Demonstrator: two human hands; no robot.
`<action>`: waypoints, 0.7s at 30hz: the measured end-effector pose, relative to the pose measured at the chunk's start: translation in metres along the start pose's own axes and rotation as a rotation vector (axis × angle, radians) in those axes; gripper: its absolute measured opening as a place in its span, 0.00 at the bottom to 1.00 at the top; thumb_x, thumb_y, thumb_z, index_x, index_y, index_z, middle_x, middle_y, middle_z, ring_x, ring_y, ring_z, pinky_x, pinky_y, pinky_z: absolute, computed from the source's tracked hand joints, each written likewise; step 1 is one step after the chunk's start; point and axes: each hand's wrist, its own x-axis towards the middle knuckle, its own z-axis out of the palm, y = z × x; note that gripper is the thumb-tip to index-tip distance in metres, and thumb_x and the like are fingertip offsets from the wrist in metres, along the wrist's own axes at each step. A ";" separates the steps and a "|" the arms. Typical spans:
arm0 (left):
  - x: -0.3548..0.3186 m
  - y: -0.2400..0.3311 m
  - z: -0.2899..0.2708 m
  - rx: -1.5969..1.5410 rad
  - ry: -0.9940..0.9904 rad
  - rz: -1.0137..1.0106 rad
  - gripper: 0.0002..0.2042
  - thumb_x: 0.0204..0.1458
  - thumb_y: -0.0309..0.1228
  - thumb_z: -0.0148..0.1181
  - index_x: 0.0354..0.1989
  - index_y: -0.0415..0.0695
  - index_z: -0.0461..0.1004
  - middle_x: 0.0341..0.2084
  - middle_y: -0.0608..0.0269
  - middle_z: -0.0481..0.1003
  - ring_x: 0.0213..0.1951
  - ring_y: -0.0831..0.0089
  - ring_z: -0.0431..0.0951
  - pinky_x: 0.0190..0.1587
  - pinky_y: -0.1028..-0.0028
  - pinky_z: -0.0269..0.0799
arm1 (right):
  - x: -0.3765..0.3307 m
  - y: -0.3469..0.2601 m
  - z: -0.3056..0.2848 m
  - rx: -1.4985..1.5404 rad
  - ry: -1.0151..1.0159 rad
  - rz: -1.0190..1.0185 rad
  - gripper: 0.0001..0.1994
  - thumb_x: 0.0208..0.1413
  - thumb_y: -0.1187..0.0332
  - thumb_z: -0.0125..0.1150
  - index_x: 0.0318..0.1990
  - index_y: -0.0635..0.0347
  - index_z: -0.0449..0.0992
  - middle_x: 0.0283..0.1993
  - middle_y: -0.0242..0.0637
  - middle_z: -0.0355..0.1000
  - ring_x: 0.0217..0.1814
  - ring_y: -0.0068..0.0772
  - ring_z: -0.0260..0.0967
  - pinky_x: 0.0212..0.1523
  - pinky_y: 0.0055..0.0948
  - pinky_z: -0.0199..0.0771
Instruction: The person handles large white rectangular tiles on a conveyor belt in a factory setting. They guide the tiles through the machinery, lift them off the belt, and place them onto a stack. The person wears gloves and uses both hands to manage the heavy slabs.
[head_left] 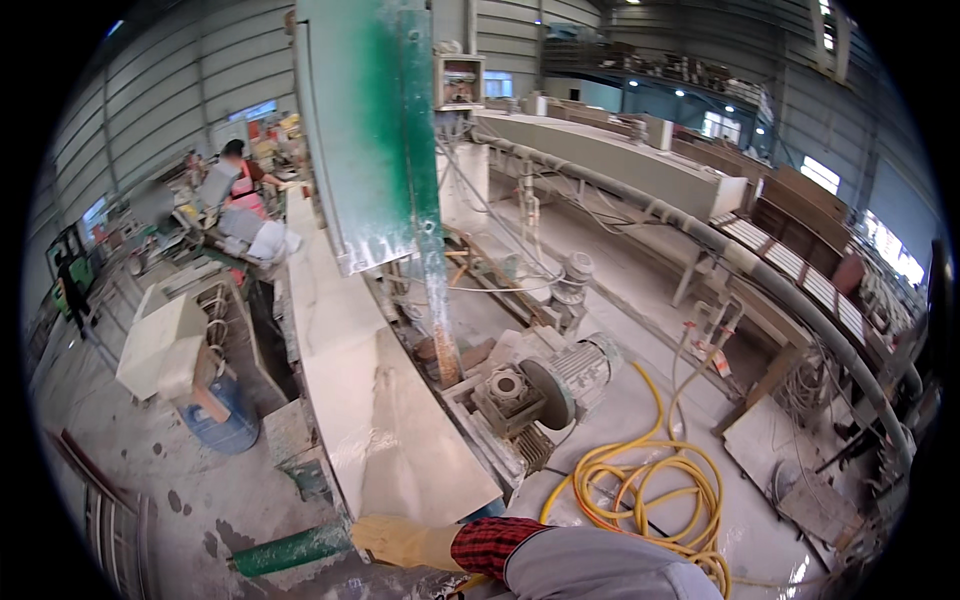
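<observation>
At the bottom centre of the frame one gloved hand (405, 541), in a tan work glove with a red plaid cuff and grey sleeve behind it, reaches leftward from the lower edge. Which hand it is cannot be told for certain; it reads as the right one. It lies at the near end of a long pale stone slab (375, 400) and just beside a green roller (290, 549) at lower left. Whether the fingers are closed on anything cannot be told; the glove hides the grip. No second hand shows.

The slab is cream-white, smooth, faintly veined and dusted, running from bottom centre up toward the upper left, where it passes under a tall green-stained machine column (370, 130).

Right of the slab stands a dusty grey electric motor (560, 375). A coiled yellow hose (650, 490) lies on the floor at lower right.

At centre left a blue drum (225, 425) stands on the floor; its contents are hidden by a pale block (160, 345) in front of it. A person (235, 185) works at a bench at upper left.
</observation>
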 end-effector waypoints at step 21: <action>-0.199 0.132 -0.112 -0.350 -0.294 -0.689 0.28 0.70 0.28 0.58 0.78 0.40 0.66 0.75 0.41 0.66 0.72 0.37 0.66 0.74 0.45 0.63 | -0.224 0.114 -0.127 -0.075 0.001 0.333 0.18 0.68 0.70 0.54 0.61 0.46 0.83 0.70 0.42 0.77 0.75 0.51 0.71 0.77 0.47 0.70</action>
